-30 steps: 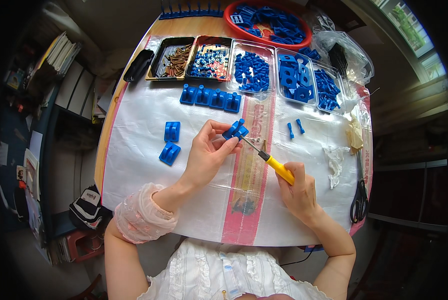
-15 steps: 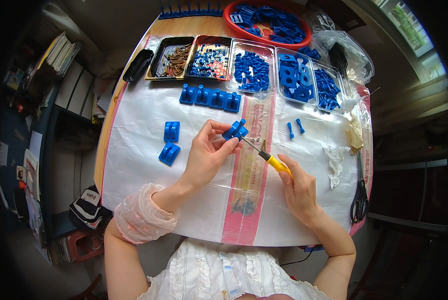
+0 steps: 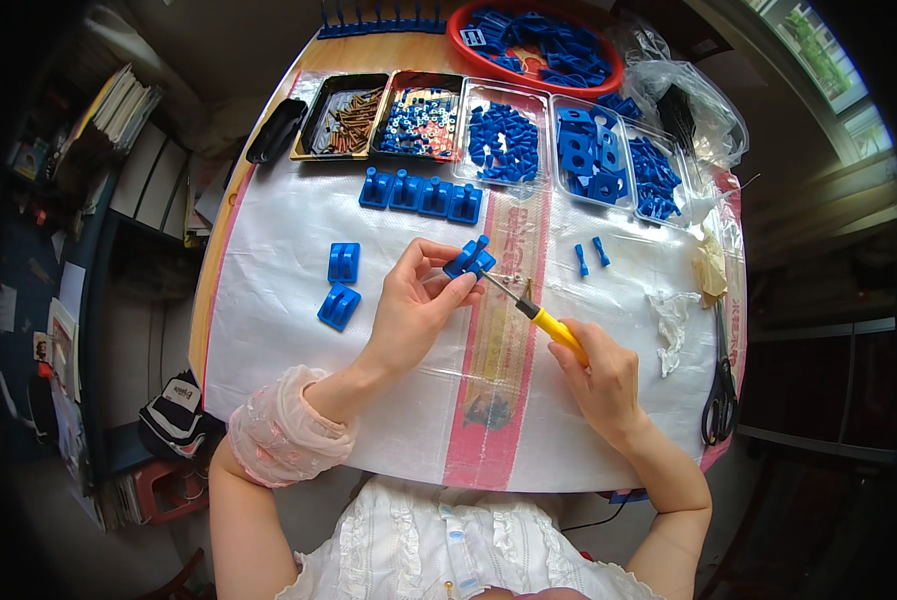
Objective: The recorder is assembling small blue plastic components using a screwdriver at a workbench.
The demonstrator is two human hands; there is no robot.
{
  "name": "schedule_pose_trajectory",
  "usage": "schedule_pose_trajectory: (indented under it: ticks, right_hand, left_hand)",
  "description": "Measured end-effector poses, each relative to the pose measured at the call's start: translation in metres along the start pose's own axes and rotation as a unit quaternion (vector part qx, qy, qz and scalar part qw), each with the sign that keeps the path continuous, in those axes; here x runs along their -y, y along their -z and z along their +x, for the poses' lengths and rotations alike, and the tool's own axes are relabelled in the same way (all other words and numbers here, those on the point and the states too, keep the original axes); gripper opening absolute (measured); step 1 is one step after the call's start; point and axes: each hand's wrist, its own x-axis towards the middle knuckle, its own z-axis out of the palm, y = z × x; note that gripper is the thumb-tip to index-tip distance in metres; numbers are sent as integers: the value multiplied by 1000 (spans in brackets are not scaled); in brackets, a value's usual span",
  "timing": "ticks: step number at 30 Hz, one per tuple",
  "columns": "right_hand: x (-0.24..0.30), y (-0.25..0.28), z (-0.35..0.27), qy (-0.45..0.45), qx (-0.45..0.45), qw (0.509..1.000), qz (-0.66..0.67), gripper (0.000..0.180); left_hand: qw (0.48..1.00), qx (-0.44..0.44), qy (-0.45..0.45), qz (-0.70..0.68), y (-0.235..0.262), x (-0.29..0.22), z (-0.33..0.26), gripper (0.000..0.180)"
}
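Fingers of the left hand (image 3: 414,305) are pinching a small blue moulded plastic bracket (image 3: 469,260), holding it just above the white woven plastic sheet (image 3: 279,260) that is covering the table. The right hand (image 3: 599,375) is curling closed around the yellow handle of a slim screwdriver (image 3: 534,312), whose metal tip is touching the bracket's underside. Left of the bracket, two flat blue plastic blocks (image 3: 341,283) are lying on the sheet. Beyond the bracket, a row of four joined blue clips (image 3: 421,192) is sitting before the clear compartment trays (image 3: 504,140) of screws and blue parts. Far right of the bracket, black-handled scissors (image 3: 719,385) are resting at the sheet's edge.
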Motion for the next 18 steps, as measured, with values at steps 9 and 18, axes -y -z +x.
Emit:
schedule_pose_trajectory:
  ticks: [9, 18]
  right_hand:
    - [2, -1, -2, -19, 31, 999, 21, 43]
    - [0, -4, -6, -40, 40, 998, 18, 24]
  left_hand:
    - [1000, 3, -5, 6, 1, 0, 0, 25]
    - [1000, 8, 8, 10, 1, -1, 0, 25]
